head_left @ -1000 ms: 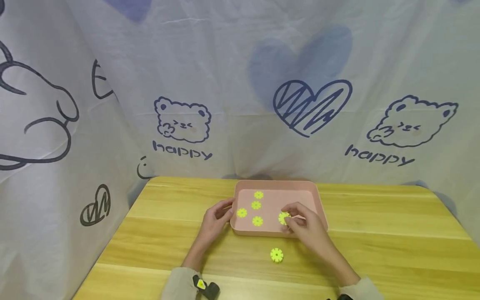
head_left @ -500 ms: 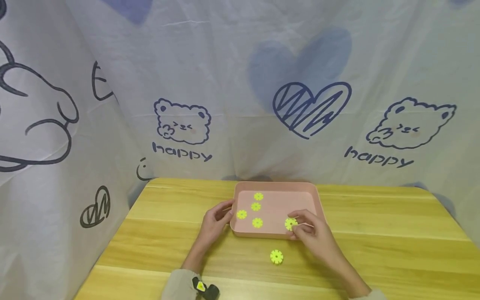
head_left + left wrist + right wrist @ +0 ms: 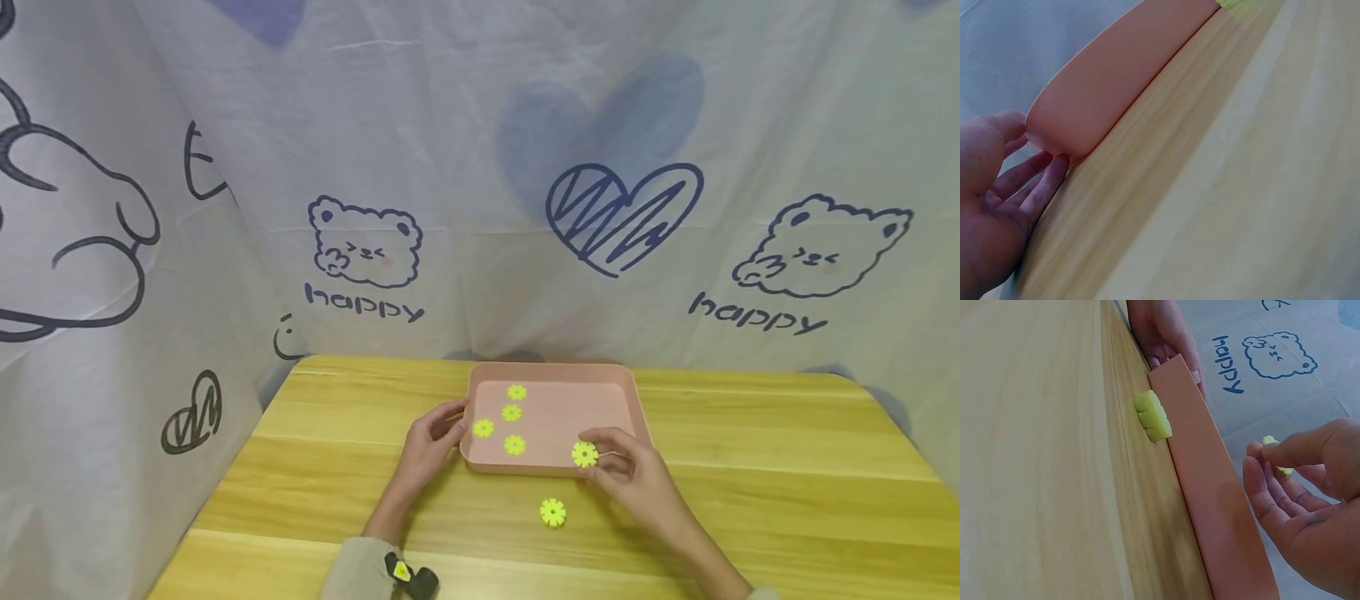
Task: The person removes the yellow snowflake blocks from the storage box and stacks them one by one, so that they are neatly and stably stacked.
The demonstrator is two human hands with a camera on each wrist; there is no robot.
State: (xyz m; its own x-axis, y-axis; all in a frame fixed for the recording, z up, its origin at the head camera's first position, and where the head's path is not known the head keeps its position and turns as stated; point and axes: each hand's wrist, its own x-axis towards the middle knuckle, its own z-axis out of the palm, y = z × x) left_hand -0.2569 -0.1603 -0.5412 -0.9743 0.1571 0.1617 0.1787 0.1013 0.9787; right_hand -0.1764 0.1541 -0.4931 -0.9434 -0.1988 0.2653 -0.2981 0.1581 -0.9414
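Note:
In the head view a pink tray point(image 3: 558, 417) lies on the table, with several yellow notched plastic discs point(image 3: 514, 445) on the left part of its floor. My left hand point(image 3: 429, 446) touches the tray's left end; in the left wrist view its fingers point(image 3: 1060, 165) rest against the corner wall. Over the tray's near right part, my right hand point(image 3: 637, 475) pinches another yellow notched disc point(image 3: 585, 454) between thumb and fingers. One more such disc point(image 3: 552, 512) lies on the table in front of the tray, seen edge-on in the right wrist view, close to the tray's wall point(image 3: 1210, 487).
A wooden table point(image 3: 337, 400) bears the tray near its back edge. White cloth with printed hearts and bears point(image 3: 365, 242) hangs behind and to the left. A black device point(image 3: 420, 581) is strapped at my left wrist.
My right hand has moved right and toward me with the pinched disc, whose face now shows more fully. The left hand, the tray and the discs lying down have stayed put.

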